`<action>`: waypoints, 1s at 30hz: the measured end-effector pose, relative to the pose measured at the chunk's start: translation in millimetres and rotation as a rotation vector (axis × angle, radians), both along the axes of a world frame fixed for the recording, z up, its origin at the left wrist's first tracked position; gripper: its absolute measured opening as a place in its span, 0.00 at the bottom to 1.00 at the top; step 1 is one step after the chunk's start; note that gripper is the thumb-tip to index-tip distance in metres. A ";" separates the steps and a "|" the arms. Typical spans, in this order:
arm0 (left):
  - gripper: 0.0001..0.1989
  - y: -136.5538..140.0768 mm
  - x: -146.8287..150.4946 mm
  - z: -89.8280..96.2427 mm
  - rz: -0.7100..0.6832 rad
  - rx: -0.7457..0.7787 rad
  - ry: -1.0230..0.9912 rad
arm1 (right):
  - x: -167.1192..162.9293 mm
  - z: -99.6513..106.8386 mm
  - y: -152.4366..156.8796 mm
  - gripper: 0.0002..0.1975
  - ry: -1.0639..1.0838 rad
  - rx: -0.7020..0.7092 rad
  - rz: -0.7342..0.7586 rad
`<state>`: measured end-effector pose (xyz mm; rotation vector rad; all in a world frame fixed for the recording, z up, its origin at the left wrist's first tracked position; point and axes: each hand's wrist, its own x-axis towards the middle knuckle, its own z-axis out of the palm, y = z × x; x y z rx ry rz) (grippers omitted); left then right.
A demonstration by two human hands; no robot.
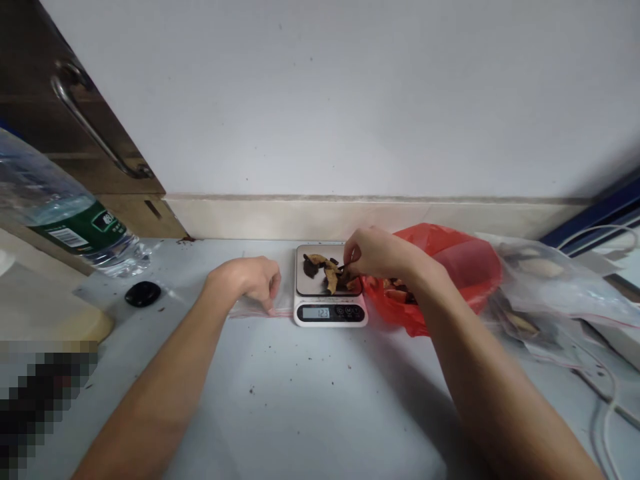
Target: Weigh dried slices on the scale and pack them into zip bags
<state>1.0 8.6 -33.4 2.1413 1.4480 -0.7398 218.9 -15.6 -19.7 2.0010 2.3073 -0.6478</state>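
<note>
A white kitchen scale (330, 314) stands on the table, its display reading about 123. On its plate lie dried brown and yellowish pieces (331, 275) that look like dried peel or slices. My right hand (373, 253) reaches over the plate's right side, fingers pinched on a dark dried piece. Left of the scale, my left hand (256, 281) is closed, its fingertips on the red-lined edge of a clear zip bag (250, 308) lying flat. A red plastic bag (450, 260), partly behind my right forearm, gapes beside the scale with more dried pieces inside.
A large water bottle (83, 223) with a green label is at the left, near a black round lid (143, 293). Clear bags with dried slices (540, 268) lie at the right, near a white cable (607, 413). A wall (350, 120) rises behind the table.
</note>
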 end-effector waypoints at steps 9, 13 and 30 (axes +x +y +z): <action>0.10 -1.8 0.8 -0.8 0.003 0.024 0.006 | 2.9 11.1 -7.5 0.08 0.078 0.149 -0.144; 0.09 -1.6 -0.3 -1.4 0.003 0.018 -0.004 | -4.0 14.3 -10.2 0.08 0.011 0.231 -0.134; 0.06 -1.6 2.7 -0.1 -0.022 -0.030 -0.063 | 25.6 46.6 -32.2 0.09 0.004 0.188 -0.127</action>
